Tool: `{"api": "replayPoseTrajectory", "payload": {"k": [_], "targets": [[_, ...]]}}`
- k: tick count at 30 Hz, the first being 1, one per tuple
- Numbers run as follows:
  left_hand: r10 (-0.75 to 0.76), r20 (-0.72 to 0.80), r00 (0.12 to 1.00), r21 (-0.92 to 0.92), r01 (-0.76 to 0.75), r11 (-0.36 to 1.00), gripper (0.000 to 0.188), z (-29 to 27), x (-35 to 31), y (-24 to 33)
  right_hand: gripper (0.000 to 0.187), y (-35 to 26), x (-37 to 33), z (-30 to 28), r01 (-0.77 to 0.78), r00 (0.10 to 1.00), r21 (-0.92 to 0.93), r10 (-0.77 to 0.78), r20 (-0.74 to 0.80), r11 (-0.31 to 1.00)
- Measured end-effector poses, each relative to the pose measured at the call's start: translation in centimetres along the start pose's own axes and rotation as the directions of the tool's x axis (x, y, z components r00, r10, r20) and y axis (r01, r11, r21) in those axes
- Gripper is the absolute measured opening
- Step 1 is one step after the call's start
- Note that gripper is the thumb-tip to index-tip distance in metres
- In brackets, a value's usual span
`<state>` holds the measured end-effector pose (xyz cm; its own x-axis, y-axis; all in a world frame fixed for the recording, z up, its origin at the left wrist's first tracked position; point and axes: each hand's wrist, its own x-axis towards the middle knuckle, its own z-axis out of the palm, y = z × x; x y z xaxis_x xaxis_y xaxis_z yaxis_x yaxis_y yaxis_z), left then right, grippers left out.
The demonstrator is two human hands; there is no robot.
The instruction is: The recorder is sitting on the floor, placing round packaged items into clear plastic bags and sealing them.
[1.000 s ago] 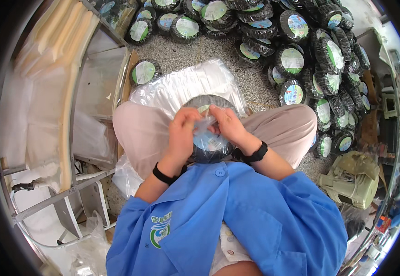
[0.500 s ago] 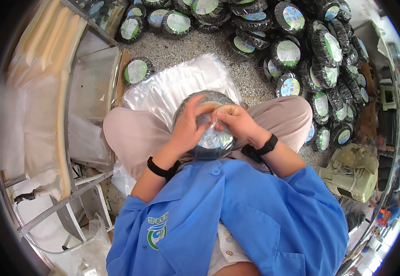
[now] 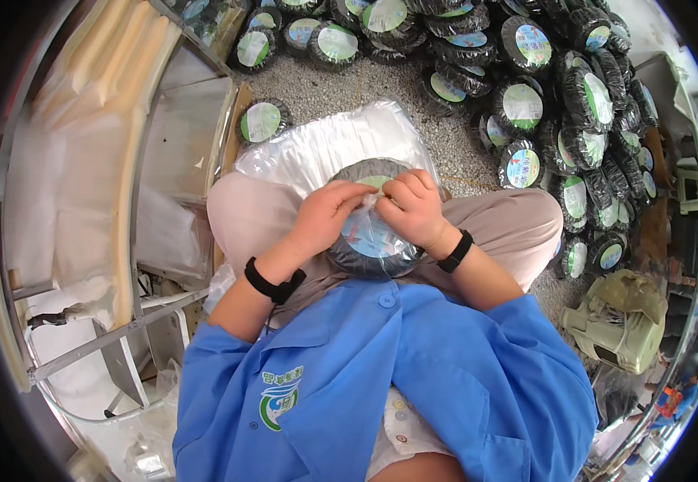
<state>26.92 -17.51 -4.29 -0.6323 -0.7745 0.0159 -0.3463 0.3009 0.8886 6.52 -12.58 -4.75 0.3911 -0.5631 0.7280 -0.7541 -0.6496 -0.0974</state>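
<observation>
A round black package (image 3: 369, 261) with a blue and green label rests in my lap, covered by a clear plastic bag (image 3: 367, 210). The bag's plastic is bunched into a twist over the top of the package. My left hand (image 3: 326, 214) pinches this gathered plastic from the left, thumb and fingers together. From the right, my right hand (image 3: 415, 210) grips the same bunch with curled fingers. The exact fingertip hold is partly hidden by the plastic and the fingers. Beyond my lap lies a stack of flat clear plastic bags (image 3: 341, 149) on the floor.
Many similar round black packages (image 3: 523, 104) are piled on the speckled floor ahead and right. One more labelled package (image 3: 263, 121) sits by the bag stack. A metal-framed rack (image 3: 132, 201) stands at left. An olive-green plastic stool-like object (image 3: 618, 321) is at right.
My left hand has gone from raised, spread fingers to a pinch on the gathered plastic. My right hand stays at the bunch, its fingers now more curled. The whole view has shifted slightly.
</observation>
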Motion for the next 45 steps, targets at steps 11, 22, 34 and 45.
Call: {"api": "replayPoseTrajectory", "payload": {"k": [11,22,34,45], "targets": [[0.454,0.438,0.776,0.699,-0.612,0.371,0.011,-4.4,0.3,0.1,0.01,2.9,-3.2,-3.4,-0.017,0.735,0.165,-0.1,0.671,0.986],[-0.307,0.435,0.846,-0.188,0.418,0.889,0.021,-1.6,-2.0,2.8,0.032,-3.4,-1.2,-0.8,-0.724,0.591,0.68,0.4,0.7,-0.12],[0.029,-0.185,0.982,0.004,-0.029,1.0,0.012,-0.2,-1.2,-0.1,0.017,-2.7,-2.6,-0.8,-0.735,0.525,0.664,0.505,0.686,-0.137],[0.067,-0.187,0.98,0.016,-0.065,0.998,0.011,0.5,-1.0,-0.2,0.02,-2.5,-1.6,-0.2,-0.677,0.58,0.733,0.561,0.59,-0.07]]}}
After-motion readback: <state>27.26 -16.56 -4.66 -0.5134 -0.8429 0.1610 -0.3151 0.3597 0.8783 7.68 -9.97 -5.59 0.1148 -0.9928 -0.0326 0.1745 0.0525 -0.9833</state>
